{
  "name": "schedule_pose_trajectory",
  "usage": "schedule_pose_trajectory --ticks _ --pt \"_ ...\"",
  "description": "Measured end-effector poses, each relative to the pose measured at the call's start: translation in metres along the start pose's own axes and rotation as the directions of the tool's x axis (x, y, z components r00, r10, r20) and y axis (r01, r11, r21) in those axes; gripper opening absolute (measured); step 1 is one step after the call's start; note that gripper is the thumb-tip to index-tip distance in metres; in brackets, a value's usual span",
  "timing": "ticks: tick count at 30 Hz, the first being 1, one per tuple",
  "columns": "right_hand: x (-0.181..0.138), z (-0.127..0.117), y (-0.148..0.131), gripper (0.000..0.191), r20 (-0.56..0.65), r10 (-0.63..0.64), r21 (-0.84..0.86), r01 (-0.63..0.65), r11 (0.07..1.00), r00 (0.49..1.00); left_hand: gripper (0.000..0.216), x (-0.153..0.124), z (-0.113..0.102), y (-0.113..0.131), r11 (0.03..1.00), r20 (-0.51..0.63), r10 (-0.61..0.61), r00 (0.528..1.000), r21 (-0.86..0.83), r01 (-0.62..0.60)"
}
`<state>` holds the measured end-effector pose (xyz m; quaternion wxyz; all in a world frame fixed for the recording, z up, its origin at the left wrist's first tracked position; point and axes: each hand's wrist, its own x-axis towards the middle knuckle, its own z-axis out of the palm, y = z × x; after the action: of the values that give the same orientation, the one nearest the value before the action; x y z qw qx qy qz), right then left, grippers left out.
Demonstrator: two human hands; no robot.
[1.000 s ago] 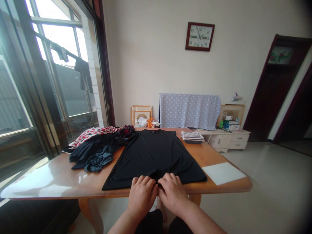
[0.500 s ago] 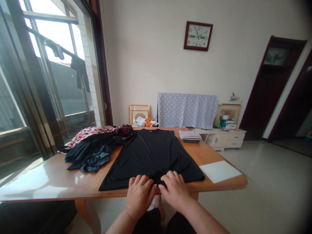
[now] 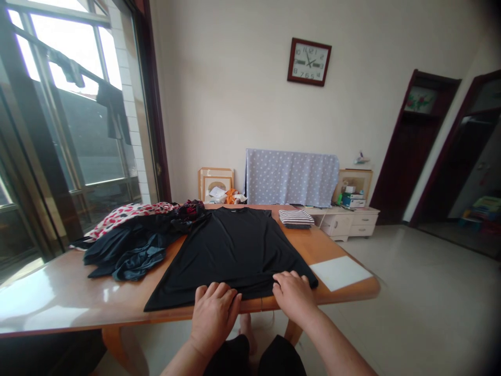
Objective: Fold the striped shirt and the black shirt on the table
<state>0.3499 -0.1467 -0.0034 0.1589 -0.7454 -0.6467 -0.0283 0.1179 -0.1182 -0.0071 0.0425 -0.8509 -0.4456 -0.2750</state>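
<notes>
A black garment (image 3: 235, 250) lies spread flat on the wooden table (image 3: 58, 300), its bottom hem toward me. My left hand (image 3: 214, 315) rests flat on the hem near its middle, fingers stretched out. My right hand (image 3: 294, 293) lies flat on the hem further right, close to the garment's right corner, fingers also extended. Neither hand holds anything.
A heap of dark and red-spotted clothes (image 3: 129, 235) sits at the table's left. A folded striped garment (image 3: 296, 218) lies at the far right, a white sheet (image 3: 340, 271) at the near right corner. Behind stand a cloth-covered unit (image 3: 291, 176) and a low cabinet (image 3: 350, 222).
My hands, first side by side at the middle of the hem, have drawn apart; the right hand slid right toward the corner. The view has turned a little to the right.
</notes>
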Motion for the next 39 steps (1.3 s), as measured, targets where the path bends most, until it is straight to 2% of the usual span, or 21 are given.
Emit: schedule_pose_trajectory --ticks 4,9,16,20,23,26,29,39 --pt "0.001 0.002 0.011 0.033 -0.001 0.068 -0.037 -0.068 0.997 0.998 0.036 0.001 -0.001 0.000 1.000 0.008 -0.005 1.000 0.012 0.005" --pt "0.002 0.004 0.019 0.031 -0.006 0.079 -0.037 -0.079 0.996 0.997 0.039 0.002 -0.002 0.000 1.000 0.010 -0.007 1.000 0.016 0.007" --pt "0.007 -0.008 0.040 0.023 -0.066 0.156 -0.012 -0.157 0.987 0.986 0.041 0.005 -0.002 -0.012 1.000 -0.014 0.021 1.000 0.013 -0.020" --pt "0.011 -0.007 0.043 0.019 -0.154 0.089 0.020 -0.087 0.996 0.984 0.030 0.014 0.000 -0.027 0.999 -0.050 -0.019 0.999 -0.029 0.018" --pt "0.013 0.001 0.039 0.023 -0.157 0.024 0.005 -0.023 1.000 0.987 0.018 0.020 0.002 -0.040 0.998 0.006 -0.031 1.000 -0.057 0.031" --pt "0.015 0.009 0.036 0.020 -0.127 0.044 0.002 -0.044 0.999 0.991 0.017 0.021 0.003 -0.049 0.997 0.094 -0.042 0.995 -0.068 0.048" --pt "0.017 0.013 0.038 0.019 -0.111 0.063 0.013 -0.062 0.998 0.992 0.016 0.022 0.003 -0.053 0.995 0.137 -0.050 0.989 -0.079 0.061" --pt "0.015 -0.008 0.050 0.015 -0.100 0.050 0.098 -0.040 0.994 0.994 0.014 0.026 -0.010 -0.060 0.975 0.173 -0.058 0.983 -0.203 0.093"
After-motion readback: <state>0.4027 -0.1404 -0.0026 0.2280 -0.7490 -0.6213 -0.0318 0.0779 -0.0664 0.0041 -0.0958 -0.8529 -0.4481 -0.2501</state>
